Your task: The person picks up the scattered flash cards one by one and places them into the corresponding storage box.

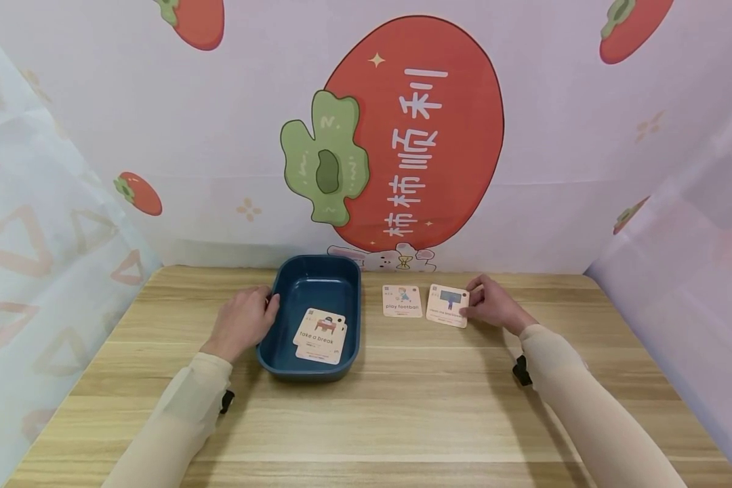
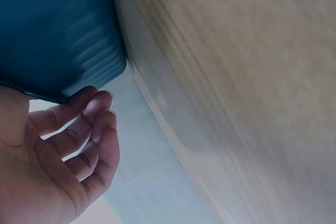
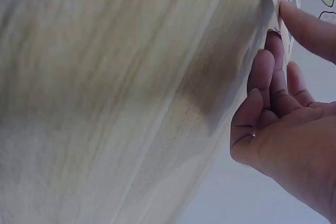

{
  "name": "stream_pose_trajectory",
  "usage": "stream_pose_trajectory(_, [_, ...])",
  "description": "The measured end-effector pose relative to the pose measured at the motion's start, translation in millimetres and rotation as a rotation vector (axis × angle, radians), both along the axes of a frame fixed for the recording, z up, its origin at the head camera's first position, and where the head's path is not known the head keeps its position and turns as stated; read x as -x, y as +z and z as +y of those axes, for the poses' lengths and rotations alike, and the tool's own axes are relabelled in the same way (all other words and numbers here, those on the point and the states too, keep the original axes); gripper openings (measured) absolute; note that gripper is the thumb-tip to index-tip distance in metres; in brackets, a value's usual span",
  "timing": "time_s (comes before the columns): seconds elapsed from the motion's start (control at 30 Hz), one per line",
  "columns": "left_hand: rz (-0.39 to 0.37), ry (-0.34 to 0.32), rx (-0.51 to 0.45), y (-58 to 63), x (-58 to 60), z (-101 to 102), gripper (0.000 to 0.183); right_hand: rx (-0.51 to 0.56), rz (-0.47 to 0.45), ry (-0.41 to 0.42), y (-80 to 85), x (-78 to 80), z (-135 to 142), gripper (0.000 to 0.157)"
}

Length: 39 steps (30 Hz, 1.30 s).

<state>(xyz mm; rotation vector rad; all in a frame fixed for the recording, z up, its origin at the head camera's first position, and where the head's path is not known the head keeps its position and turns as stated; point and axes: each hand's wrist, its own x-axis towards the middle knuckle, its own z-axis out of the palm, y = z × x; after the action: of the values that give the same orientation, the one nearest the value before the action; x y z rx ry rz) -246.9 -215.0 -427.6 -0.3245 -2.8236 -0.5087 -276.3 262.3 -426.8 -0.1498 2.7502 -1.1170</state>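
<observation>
Sleeves, head view: pale forearms, left sleeve point(image 1: 165, 434) and right sleeve point(image 1: 598, 413), reach in from the lower edge across the wooden table point(image 1: 390, 420), a dark band point(image 1: 522, 371) showing at the right wrist.
Left hand, head view: the left hand point(image 1: 240, 325) grips the tray's left rim, perhaps to keep it steady.
Blue tray, head view: the blue tray point(image 1: 305, 288) stands left of centre, near the printed backdrop point(image 1: 250, 102), open side up.
Cards in the tray: the "take a break" card point(image 1: 317, 328) overlaps another card point(image 1: 320, 358) just beneath it; the offset leaves the lower one's edge showing.
Cards on the table: the "play football" card point(image 1: 401, 301) lies face up right of the tray, apart from it.
Right hand, head view: the right hand point(image 1: 493, 303) pinches the right edge of the blackboard card point(image 1: 446, 305), just beside the football one; holding only the edge leaves the picture uncovered.
Tray rim, left wrist view: thumb and forefinger meet the rim from opposite sides, the other fingers curling below, free of the wall.
Card edge, right wrist view: thumb and fingers clasp the thin card, this edge raised off the wood, presumably so fingertips can get beneath; whether the far edge touches, I cannot tell.
</observation>
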Motion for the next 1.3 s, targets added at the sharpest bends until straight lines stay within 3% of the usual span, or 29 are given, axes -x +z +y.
stream_pose_trajectory(0.3, [0.001, 0.001, -0.003, 0.1, 1.1, -1.2, 0.03, 0.025, 0.013, -0.04, 8.0, -6.1, -4.3, 0.043])
stream_pose_trajectory(0.7, [0.017, -0.005, -0.003, 2.8, 2.2, -0.7, 0.028, 0.056, 0.072, -0.016, 10.5, -13.8, -5.4, 0.019])
stream_pose_trajectory(1.3, [0.013, -0.008, -0.003, 1.5, 0.7, -0.4, 0.029, 0.087, 0.118, -0.015, 17.8, -29.4, -19.9, 0.017])
